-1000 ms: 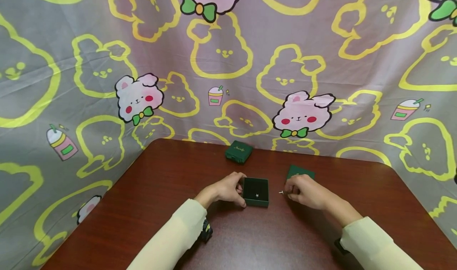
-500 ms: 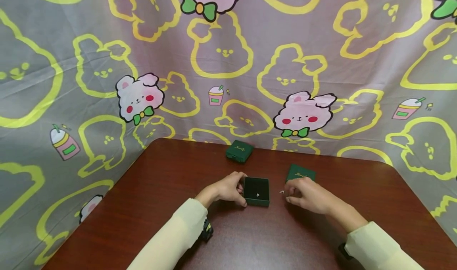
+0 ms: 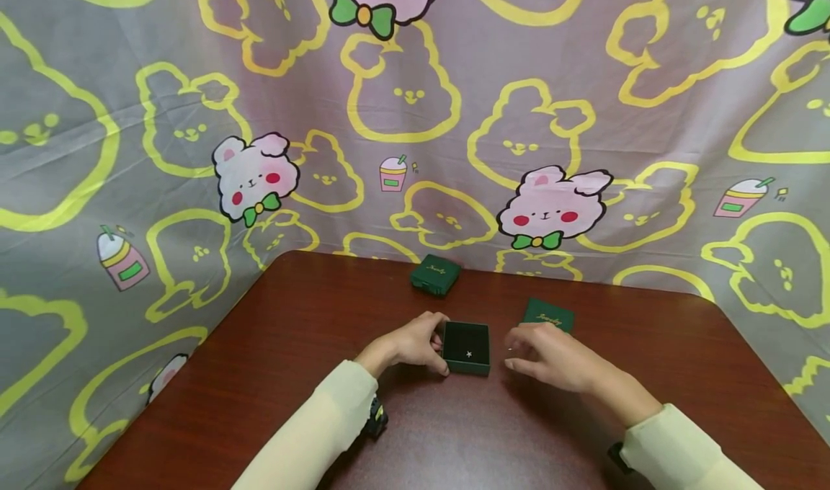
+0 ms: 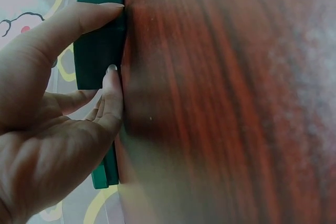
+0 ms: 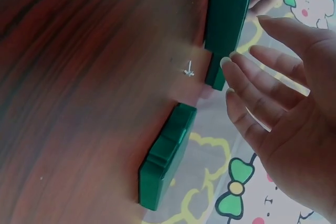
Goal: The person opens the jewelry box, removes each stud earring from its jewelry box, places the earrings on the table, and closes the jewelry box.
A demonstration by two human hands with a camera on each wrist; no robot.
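Observation:
My left hand (image 3: 415,342) holds a small green jewelry box (image 3: 468,368) by its left side on the table; the left wrist view shows the thumb and fingertips on its walls. The box's open top shows a black lining with a star stud earring (image 3: 469,354) on it. My right hand (image 3: 551,357) hovers just right of this box, fingers apart and loosely bent. A second star stud earring (image 5: 189,70) lies on the table below the right fingertips, with its post showing; the hand partly covers it in the head view.
A closed green box (image 3: 435,275) with gold lettering stands near the table's back edge. Another green box (image 3: 547,314) with gold lettering sits just behind my right hand, which overlaps its front. A patterned cloth (image 3: 415,166) hangs behind the brown wooden table (image 3: 493,432).
My right hand has shifted left, so its fingertips now overlap the earring on the table, and its fingers have opened wider. My left hand and the box it holds have stayed put.

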